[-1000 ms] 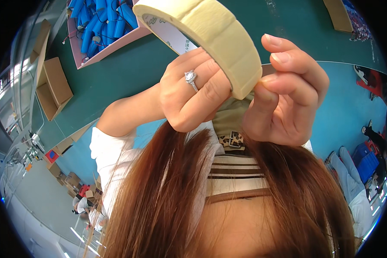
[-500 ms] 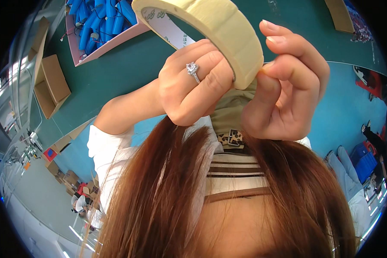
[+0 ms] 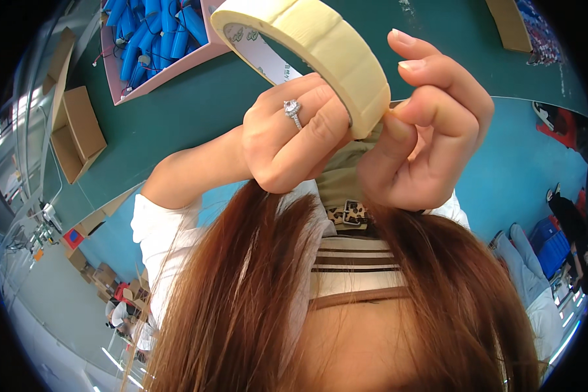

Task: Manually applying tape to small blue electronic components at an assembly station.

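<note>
A roll of pale yellow masking tape (image 3: 336, 55) is held up in front of me, tilted, with its printed white core partly visible. My left hand (image 3: 297, 130), with a ring on one finger, is closed around the roll's near side, its fingers reaching into the core. At the roll's right edge my right hand (image 3: 438, 124) pinches the tape between thumb and index finger, its other fingers curled and raised. Whether a loose tape end sits in that pinch is hard to make out.
On the green table (image 3: 196, 117) a pink box (image 3: 170, 78) holds several blue wired cylinders. An empty cardboard box (image 3: 78, 134) stands at the left, and another carton (image 3: 508, 26) with small parts at the far right. Blue floor (image 3: 522, 157) shows beyond the table edge.
The tape roll and my right hand have shifted slightly left. My right hand still pinches at the roll's edge; my left hand keeps its hold.
</note>
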A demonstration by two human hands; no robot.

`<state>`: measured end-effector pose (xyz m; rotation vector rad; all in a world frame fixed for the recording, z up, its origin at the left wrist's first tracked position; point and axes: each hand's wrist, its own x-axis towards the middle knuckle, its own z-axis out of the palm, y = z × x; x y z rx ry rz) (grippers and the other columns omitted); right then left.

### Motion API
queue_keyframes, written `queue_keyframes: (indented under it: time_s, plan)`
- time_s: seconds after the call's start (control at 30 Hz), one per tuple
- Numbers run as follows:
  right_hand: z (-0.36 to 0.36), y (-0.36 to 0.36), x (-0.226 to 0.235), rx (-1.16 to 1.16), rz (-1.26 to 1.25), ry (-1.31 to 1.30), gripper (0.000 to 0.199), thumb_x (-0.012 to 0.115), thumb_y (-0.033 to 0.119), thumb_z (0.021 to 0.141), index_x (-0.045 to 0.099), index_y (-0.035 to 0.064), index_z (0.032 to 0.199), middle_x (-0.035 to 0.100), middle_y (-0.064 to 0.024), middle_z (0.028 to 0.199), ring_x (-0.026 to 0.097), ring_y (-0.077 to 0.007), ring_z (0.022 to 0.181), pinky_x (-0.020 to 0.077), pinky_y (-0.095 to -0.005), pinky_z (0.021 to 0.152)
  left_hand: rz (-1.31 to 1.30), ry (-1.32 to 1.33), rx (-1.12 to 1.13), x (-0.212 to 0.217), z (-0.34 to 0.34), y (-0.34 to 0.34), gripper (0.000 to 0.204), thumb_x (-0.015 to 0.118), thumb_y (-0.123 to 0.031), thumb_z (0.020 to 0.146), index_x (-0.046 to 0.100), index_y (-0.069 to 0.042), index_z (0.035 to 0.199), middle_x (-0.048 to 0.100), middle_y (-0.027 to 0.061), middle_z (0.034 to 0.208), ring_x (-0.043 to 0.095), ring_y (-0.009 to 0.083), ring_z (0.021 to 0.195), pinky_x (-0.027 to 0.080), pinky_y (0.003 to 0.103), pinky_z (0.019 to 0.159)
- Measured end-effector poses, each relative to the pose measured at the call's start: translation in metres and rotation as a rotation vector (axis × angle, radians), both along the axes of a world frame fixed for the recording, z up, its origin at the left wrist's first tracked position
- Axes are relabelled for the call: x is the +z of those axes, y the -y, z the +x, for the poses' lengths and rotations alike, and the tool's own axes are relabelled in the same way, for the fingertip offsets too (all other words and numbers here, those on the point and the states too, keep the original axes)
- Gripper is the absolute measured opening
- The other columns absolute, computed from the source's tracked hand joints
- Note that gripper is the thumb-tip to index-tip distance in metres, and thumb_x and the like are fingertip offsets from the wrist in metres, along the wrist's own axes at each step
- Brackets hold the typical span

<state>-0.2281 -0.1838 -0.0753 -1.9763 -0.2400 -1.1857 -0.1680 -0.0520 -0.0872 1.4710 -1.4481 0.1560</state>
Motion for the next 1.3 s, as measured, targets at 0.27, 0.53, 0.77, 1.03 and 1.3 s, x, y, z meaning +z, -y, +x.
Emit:
queue_keyframes:
  time_s: [0.27,0.53,0.77,1.03,1.3]
  plan:
    - [-0.005,-0.001,0.003,-0.015,-0.001,0.027,0.016,0.054,0.012,0.085,0.045,-0.0007,0.081,0.047,-0.0142,0.090,0.058,-0.0290,0.080,0.0515,-0.0358,0.073,0.004,0.049,0.029,0.004,-0.002,0.002,0.043,0.054,0.011,0.077,0.039,0.019,0.117,0.057,0.0243,0.097,0.059,0.0236,0.079,0.048,0.027,0.068]
    - [-0.007,-0.003,0.003,0.001,0.032,0.018,0.014,0.058,0.010,0.082,0.047,0.0008,0.084,0.049,-0.0136,0.089,0.057,-0.0263,0.079,0.0509,-0.0343,0.073,-0.075,0.381,0.105,0.006,0.010,0.006,0.031,0.059,0.011,0.056,0.053,0.019,0.084,0.057,0.0214,0.073,0.058,0.0283,0.059,0.051,0.033,0.053]
    - [-0.005,0.000,0.002,0.025,0.007,0.033,0.014,0.055,0.012,0.085,0.047,0.0000,0.084,0.049,-0.0143,0.089,0.056,-0.0251,0.078,0.0505,-0.0341,0.073,-0.107,0.181,0.049,0.003,0.004,0.005,0.030,0.058,0.012,0.055,0.052,0.020,0.084,0.055,0.0210,0.071,0.055,0.0273,0.056,0.049,0.033,0.050]
    - [-0.005,0.001,0.001,0.026,-0.004,-0.017,0.012,0.053,0.008,0.084,0.047,-0.0020,0.083,0.049,-0.0153,0.089,0.056,-0.0247,0.076,0.0510,-0.0347,0.072,-0.125,0.171,0.092,0.000,0.003,0.009,0.032,0.057,0.011,0.054,0.052,0.020,0.084,0.055,0.0210,0.072,0.055,0.0276,0.056,0.049,0.034,0.050]
    - [0.001,0.002,-0.004,0.050,0.019,-0.008,0.008,0.049,0.004,0.084,0.047,-0.0030,0.080,0.050,-0.0163,0.087,0.055,-0.0232,0.074,0.0516,-0.0347,0.071,-0.080,0.294,0.100,0.004,0.009,0.008,0.059,0.027,-0.001,0.035,0.053,0.019,0.084,0.054,0.0212,0.072,0.055,0.0283,0.057,0.049,0.034,0.051]
